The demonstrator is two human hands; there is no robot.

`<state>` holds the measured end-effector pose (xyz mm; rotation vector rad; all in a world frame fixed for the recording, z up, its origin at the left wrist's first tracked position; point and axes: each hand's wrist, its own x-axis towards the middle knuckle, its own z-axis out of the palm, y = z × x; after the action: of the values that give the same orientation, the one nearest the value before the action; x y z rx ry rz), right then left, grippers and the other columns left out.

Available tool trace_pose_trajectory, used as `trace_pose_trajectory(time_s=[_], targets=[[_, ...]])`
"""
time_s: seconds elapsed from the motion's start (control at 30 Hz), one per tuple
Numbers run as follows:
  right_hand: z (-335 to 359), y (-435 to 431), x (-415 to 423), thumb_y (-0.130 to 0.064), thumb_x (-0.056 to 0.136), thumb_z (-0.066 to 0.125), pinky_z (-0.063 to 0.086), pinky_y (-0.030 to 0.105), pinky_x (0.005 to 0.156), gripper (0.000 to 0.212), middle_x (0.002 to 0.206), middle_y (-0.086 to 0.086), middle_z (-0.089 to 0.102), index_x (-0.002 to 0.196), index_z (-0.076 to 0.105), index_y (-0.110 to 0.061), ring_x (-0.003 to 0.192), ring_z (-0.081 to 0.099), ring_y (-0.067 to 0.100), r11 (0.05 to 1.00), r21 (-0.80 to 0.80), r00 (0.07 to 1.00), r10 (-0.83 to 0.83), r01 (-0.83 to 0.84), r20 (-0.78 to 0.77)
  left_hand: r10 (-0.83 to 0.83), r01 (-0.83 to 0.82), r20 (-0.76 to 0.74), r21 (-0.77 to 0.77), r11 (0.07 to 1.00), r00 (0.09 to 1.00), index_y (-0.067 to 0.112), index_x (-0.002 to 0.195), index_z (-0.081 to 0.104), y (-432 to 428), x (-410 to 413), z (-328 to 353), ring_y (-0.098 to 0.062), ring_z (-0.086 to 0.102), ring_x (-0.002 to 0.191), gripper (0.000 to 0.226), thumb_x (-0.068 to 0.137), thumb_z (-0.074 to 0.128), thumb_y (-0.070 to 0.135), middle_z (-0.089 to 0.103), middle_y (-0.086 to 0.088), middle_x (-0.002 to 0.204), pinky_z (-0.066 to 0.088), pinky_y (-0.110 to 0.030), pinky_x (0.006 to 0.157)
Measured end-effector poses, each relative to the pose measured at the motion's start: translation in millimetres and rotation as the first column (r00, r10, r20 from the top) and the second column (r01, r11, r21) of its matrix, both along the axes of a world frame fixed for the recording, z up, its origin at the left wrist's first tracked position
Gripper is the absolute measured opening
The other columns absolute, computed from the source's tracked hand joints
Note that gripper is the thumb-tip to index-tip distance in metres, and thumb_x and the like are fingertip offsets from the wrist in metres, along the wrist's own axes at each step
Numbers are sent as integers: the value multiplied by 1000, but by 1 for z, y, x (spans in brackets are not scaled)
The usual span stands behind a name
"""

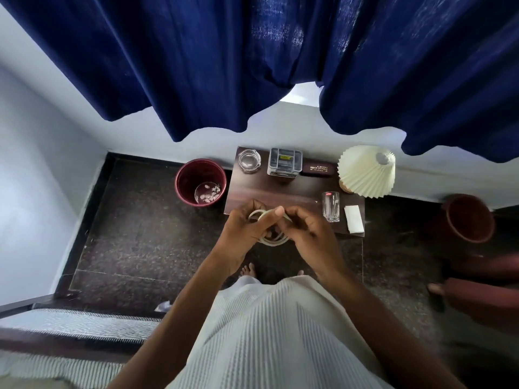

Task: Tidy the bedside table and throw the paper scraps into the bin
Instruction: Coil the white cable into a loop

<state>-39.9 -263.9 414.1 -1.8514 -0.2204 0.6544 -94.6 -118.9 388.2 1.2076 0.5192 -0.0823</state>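
Both hands hold a coiled white cable (273, 240) above the front edge of the dark wooden bedside table (280, 190). My left hand (247, 226) grips the upper loops and my right hand (304, 228) pinches the cable beside it. The maroon bin (200, 181) stands on the floor left of the table, with paper scraps (209, 193) lying at its bottom. On the table stand a glass ashtray (249, 160), a grey organiser box (284, 162), a dark spectacle case (317, 169), a drinking glass (330, 206), a folded white paper (354, 219) and a pleated cream lamp (366, 170).
A blue curtain (252, 57) hangs over the wall behind the table. A brown pot (469, 217) sits on the floor at the right, near another person's foot (436, 289). The bed edge with a striped cover (78, 324) lies at lower left. The floor is dark speckled tile.
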Motion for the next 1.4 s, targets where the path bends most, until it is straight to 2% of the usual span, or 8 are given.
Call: trace_pose_trajectory(time_s=[0.13, 0.4, 0.53, 0.73, 0.9, 1.07, 1.2, 1.4], targets=[[-3, -4, 6, -13, 94, 63, 56, 33, 93, 19, 105, 5, 78, 108, 75, -15, 105, 72, 19, 993, 106, 903, 9, 41, -429, -62, 63, -25, 19, 998, 998, -6, 87, 61, 0, -3, -8, -11, 58, 56, 42, 87, 74, 34, 65, -4, 66, 51, -27, 60], [-11, -11, 24, -18, 82, 67, 60, 30, 82, 36, 100, 10, 72, 113, 68, 0, 95, 69, 20, 957, 276, 723, 128, 89, -678, -88, 57, -84, -318, 946, 993, -15, 112, 61, -6, 1, -9, -9, 70, 67, 46, 97, 56, 28, 73, -5, 77, 57, -22, 62], [-36, -15, 23, -28, 93, 67, 61, 45, 87, 14, 103, 3, 75, 106, 72, -25, 99, 73, 21, 993, 82, 948, 102, -81, -303, 1, -81, -220, -356, 931, 975, -10, 122, 62, -13, 7, -14, -30, 69, 104, 47, 100, 55, 31, 70, -26, 119, 55, -50, 99], [-50, -22, 19, -43, 87, 66, 58, 43, 91, 39, 108, -6, 76, 120, 66, -23, 101, 71, 6, 978, -100, 982, 186, -181, 39, 112, -206, -317, -278, 938, 942, 4, 94, 72, -22, 14, -35, -16, 74, 74, 26, 100, 56, 24, 76, -12, 90, 62, -30, 64], [-58, -29, 19, -49, 89, 61, 58, 37, 90, 45, 112, -8, 74, 123, 66, -21, 103, 69, 2, 985, -122, 988, 133, -123, 80, 139, -255, -361, -296, 921, 922, -6, 109, 67, -33, 24, -45, -29, 69, 93, 35, 97, 61, 27, 72, -23, 105, 58, -40, 82], [-77, -43, 33, -32, 93, 67, 61, 42, 87, 20, 108, -6, 75, 113, 68, -34, 100, 72, 9, 995, -101, 999, -29, 24, -46, 121, -226, -368, -259, 939, 922, -7, 110, 66, -49, 48, -58, -24, 70, 81, 28, 99, 58, 17, 70, -22, 100, 60, -32, 70], [-105, -58, 62, -35, 90, 72, 61, 47, 86, 25, 107, -4, 76, 114, 70, -31, 100, 73, 18, 976, -131, 967, -195, 175, -161, 72, -166, -376, -223, 961, 924, -9, 116, 63, -66, 80, -75, -30, 67, 87, 30, 99, 58, 14, 69, -24, 102, 61, -33, 70], [-161, -70, 122, -32, 89, 73, 63, 34, 79, 25, 103, -6, 76, 113, 70, -26, 96, 73, 14, 943, -194, 928, -309, 271, -209, 50, -96, -394, -97, 991, 918, -4, 117, 66, -82, 140, -136, -46, 67, 108, 26, 100, 57, 13, 70, -31, 113, 53, -56, 99]])
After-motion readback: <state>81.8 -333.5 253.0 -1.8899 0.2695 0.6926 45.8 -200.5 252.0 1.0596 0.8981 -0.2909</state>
